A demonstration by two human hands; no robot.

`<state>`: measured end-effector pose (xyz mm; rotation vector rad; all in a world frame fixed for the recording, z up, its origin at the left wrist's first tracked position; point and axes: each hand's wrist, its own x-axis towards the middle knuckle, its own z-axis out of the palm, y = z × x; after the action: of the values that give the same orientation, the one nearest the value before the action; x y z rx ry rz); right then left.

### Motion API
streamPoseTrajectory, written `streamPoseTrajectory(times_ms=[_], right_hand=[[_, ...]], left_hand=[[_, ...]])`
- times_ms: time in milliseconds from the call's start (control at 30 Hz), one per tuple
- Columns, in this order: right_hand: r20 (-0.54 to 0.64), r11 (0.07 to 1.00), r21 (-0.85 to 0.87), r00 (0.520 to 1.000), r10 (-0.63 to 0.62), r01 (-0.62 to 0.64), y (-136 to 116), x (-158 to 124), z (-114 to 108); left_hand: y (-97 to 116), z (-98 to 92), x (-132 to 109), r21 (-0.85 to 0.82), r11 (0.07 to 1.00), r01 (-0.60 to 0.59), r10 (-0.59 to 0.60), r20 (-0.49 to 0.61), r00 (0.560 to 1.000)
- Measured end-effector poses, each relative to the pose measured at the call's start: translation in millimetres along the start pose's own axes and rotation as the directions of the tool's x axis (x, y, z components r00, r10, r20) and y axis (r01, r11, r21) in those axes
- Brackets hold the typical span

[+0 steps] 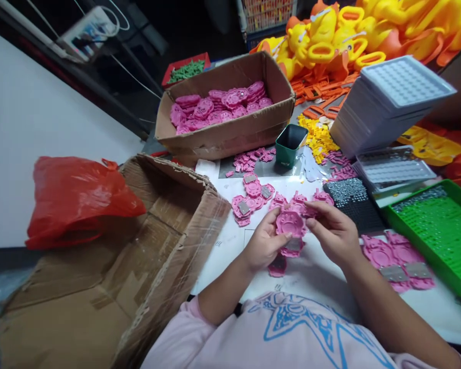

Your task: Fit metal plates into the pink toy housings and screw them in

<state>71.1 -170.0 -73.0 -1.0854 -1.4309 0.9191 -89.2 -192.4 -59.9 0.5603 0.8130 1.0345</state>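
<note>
My left hand [266, 240] grips a pink plastic casing [290, 223] above the white work surface, thumb on its lower edge. The casing is a shallow half with a round recess. At its right edge my right hand [335, 231] has thumb and forefinger close together; whatever they pinch is too small to make out. Just below the held casing shows a pink piece with a grey plate [292, 247]. More pink casings [249, 201] lie behind my left hand, some with grey plates. Several others with grey plates [395, 274] lie beside my right forearm.
Behind stands a carton of pink parts [223, 141], with a dark green cup [288, 146] before it. A torn carton [169, 266] and red bag [80, 205] are left. Right are a black tray of screws [351, 197], a green tray [434, 246] and stacked white trays [372, 110].
</note>
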Motion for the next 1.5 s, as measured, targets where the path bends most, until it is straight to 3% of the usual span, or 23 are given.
streamPoseTrajectory(times_ms=[100, 200, 500, 867, 1067, 1267, 1367, 1500], right_hand=[[0.095, 0.929, -0.226, 0.955, -0.279, 0.294, -7.8, 1.4, -1.6], [0.148, 0.842, -0.301, 0.894, -0.422, 0.448, -10.2, 2.7, -0.3], [0.166, 0.752, -0.421, 0.858, -0.487, 0.508, 2.4, 0.6, 10.5], [0.154, 0.795, -0.424, 0.9, -0.409, 0.434, 5.6, -0.5, 12.8], [0.211, 0.794, -0.356, 0.87, -0.445, 0.492, 2.1, -0.4, 11.4], [0.21, 0.792, -0.311, 0.85, -0.482, 0.526, -1.4, -1.3, 12.1], [0.195, 0.796, -0.296, 0.849, -0.491, 0.528, -1.4, -3.7, 10.7], [0.171, 0.727, -0.379, 0.815, -0.553, 0.573, -0.5, -8.6, 8.9]], left_hand=[[-3.1, -1.5, 2.5, 0.041, 0.999, -0.024, 0.025, -0.025, 0.999], [-7.4, -4.4, 3.2, 0.069, 0.997, -0.037, 0.039, -0.02, 0.999], [-14.7, -6.9, 2.6, 0.17, 0.981, -0.091, 0.1, -0.042, 0.994], [-13.5, -8.4, 2.9, 0.155, 0.979, -0.136, 0.137, 0.001, 0.991], [-8.4, -9.3, 3.3, 0.155, 0.98, -0.122, 0.138, -0.098, 0.986], [-10.6, -15.8, 0.0, 0.273, 0.946, -0.172, 0.208, -0.108, 0.972], [-6.6, -12.8, -0.8, 0.21, 0.967, -0.142, 0.168, -0.115, 0.979], [-0.9, -5.6, -1.0, 0.04, 0.996, -0.076, 0.08, -0.089, 0.993]])
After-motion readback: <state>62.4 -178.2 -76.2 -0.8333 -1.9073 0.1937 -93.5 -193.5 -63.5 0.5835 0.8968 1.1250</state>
